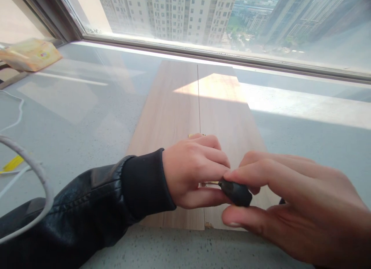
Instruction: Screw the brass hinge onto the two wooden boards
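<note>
Two pale wood boards lie side by side, the left board (168,95) and the right board (223,114), with a thin seam between them. My left hand (197,168) is closed over the seam, its fingers curled and its thumb stretched below them; what they hold is hidden. A brass-coloured metal piece (213,182), possibly a hinge, shows in part between thumb and fingers. My right hand (292,195) grips the stubby black handle of a screwdriver (237,193) between thumb and fingers. Its thin shaft points left toward the metal piece; the tip is hidden.
The boards rest on a speckled grey sill (101,118) below a large window frame (203,54). A pale cable (43,184) loops at the left, near a yellow item (13,163). A soft yellowish packet (31,54) lies in the far left corner.
</note>
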Demonstrator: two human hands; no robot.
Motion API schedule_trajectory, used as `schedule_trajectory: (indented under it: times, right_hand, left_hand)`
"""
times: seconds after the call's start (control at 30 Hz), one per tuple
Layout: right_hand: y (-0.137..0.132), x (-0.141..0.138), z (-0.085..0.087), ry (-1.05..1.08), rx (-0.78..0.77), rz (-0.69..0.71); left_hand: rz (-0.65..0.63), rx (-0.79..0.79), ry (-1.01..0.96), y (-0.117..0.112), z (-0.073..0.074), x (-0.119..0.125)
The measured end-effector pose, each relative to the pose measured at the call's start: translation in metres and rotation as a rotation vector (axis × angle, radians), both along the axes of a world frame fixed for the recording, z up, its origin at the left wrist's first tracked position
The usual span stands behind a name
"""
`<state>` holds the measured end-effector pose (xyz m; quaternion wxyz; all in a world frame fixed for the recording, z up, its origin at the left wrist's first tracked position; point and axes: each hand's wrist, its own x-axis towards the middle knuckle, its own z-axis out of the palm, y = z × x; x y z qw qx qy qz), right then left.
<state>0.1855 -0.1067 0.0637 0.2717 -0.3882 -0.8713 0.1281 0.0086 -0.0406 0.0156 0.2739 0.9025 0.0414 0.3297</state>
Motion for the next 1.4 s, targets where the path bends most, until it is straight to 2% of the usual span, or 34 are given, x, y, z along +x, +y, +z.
schedule_trajectory:
  times: [0.07, 0.13, 0.2, 0.27, 0.37, 0.47, 0.53, 0.63, 0.73, 0.87, 1.03, 1.13, 1.3, 1.4]
  right_hand:
    - [0.004, 0.005, 0.001, 0.099, -0.043, -0.016]
    - [0.007, 0.011, -0.002, 0.245, -0.089, -0.100]
    - [0.010, 0.017, -0.010, 0.412, -0.141, -0.201]
    - [0.014, 0.022, -0.020, 0.592, -0.213, -0.237]
    - [0.022, 0.026, -0.036, 0.828, -0.295, -0.268]
    - [0.030, 0.032, -0.047, 0.911, -0.406, -0.291]
    - [0.034, 0.038, -0.053, 0.843, -0.517, -0.275]
    - [0.034, 0.050, -0.062, 0.727, -0.552, -0.277]
    - [0.029, 0.061, -0.072, 0.838, -0.484, -0.337]
    - [0.019, 0.066, -0.082, 0.964, -0.505, -0.430]
    - [0.014, 0.065, -0.087, 0.862, -0.442, -0.523]
    - [0.015, 0.062, -0.084, 0.776, -0.388, -0.532]
    - [0.016, 0.059, -0.078, 0.602, -0.322, -0.523]
    - [0.015, 0.060, -0.078, 0.539, -0.303, -0.500]
  left_hand:
    - [0.016, -0.065, -0.042, 0.002, 0.002, 0.001]
    - [0.038, -0.126, -0.078, 0.004, 0.006, 0.000]
    - [0.111, -0.167, -0.105, 0.007, 0.011, -0.004]
    - [0.265, -0.213, -0.130, 0.010, 0.014, -0.012]
    - [0.518, -0.288, -0.145, 0.011, 0.011, -0.025]
    - [0.641, -0.312, -0.107, 0.011, 0.002, -0.033]
    - [0.673, -0.317, -0.116, 0.011, -0.002, -0.035]
    - [0.681, -0.310, -0.101, 0.012, -0.007, -0.034]
    - [0.671, -0.344, -0.119, 0.012, -0.011, -0.034]
    - [0.675, -0.431, -0.205, 0.012, -0.015, -0.037]
    - [0.562, -0.537, -0.315, 0.013, -0.014, -0.034]
    - [0.497, -0.606, -0.383, 0.010, -0.012, -0.033]
    - [0.464, -0.479, -0.210, 0.001, -0.006, -0.036]
    - [0.499, -0.442, -0.203, -0.002, -0.005, -0.037]
